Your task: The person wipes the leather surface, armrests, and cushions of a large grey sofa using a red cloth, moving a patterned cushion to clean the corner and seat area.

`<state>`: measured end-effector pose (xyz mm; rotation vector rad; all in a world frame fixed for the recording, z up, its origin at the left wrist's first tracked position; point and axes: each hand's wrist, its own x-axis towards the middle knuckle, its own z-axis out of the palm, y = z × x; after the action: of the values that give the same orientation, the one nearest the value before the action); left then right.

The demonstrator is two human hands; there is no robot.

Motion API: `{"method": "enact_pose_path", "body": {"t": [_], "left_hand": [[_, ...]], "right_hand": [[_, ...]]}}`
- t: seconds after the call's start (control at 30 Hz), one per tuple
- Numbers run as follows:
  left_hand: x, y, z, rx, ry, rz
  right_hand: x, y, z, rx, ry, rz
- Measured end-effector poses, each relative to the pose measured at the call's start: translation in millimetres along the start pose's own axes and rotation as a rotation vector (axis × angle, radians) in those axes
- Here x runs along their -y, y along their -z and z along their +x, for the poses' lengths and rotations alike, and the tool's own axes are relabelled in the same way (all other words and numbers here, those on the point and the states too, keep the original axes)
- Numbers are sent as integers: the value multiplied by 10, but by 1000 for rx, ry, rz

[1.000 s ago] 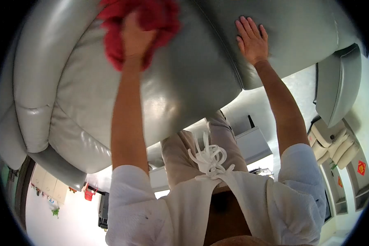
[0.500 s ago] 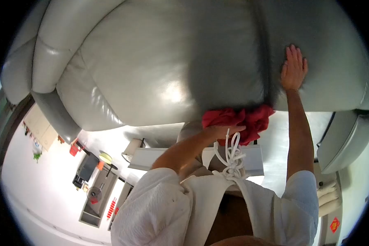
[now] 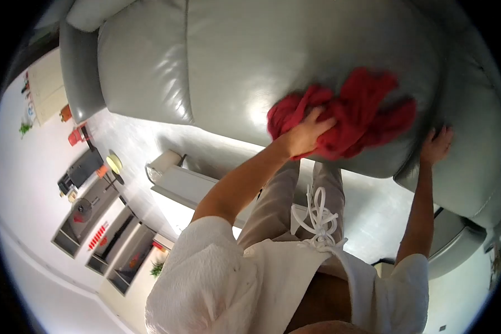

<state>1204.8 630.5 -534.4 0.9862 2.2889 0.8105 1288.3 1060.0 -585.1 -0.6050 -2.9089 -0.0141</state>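
Cloth (image 3: 367, 103), red and bunched up, is on the grey sofa (image 3: 234, 61), near the front edge. My left hand (image 3: 312, 133) is holding a bit of it tight. My right hand (image 3: 437, 146) rests past the gap (image 3: 441, 89), fingers a little apart. The cloth's loose end could get stuck, as it flops near the gap. My right hand could slip, since the sofa looks smooth. One cloth, one sofa, two hands.

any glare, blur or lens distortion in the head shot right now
Head view: white glare on the grey sofa just left of the red cloth; head view: the cloth's right-hand folds look smeared, probably motion blur; head view: black corners and bowed room lines at the left, fisheye-like.
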Motion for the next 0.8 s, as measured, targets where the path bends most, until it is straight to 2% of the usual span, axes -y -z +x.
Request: {"method": "enact_pose_path", "body": {"t": [0.07,0.1,0.17,0.2,0.27,0.3,0.33,0.4,0.47,0.57,0.6,0.67,0.73,0.77,0.8], "left_hand": [[361,-126,-690,75,-55,86],[391,105,-911,12,73,-78],[718,539,-1157,117,180,8],[827,795,-1234,105,277,22],[1187,1264,-1232,-132,318,177],[1332,1571,-1129,-321,311,140],[1656,1655,-1086,-487,395,284],[1811,1936,-894,-609,743,284],[1874,1771,-931,-733,730,184],[1800,1218,-1426,-887,589,108],[1724,995,-1693,-882,622,122],[1458,725,-2165,-791,928,-13],[1412,385,-2810,-569,1146,-46],[1529,145,-3243,-346,1200,-58],[1522,176,-3461,-247,1330,-34]], "right_hand": [[507,35,207,32,75,100],[1028,185,357,68,139,140],[1904,320,524,-5,242,322],[2283,334,538,21,242,284],[2847,312,520,63,236,202],[2963,296,498,51,212,168],[3057,275,472,39,187,134],[3181,254,427,4,165,122],[3102,235,419,-31,188,159],[3103,200,428,-23,196,155],[3117,203,430,-35,206,153],[3111,222,452,-60,224,147],[3110,230,454,-64,211,143],[3107,231,456,-67,198,139],[3105,241,449,-63,199,141]]}}
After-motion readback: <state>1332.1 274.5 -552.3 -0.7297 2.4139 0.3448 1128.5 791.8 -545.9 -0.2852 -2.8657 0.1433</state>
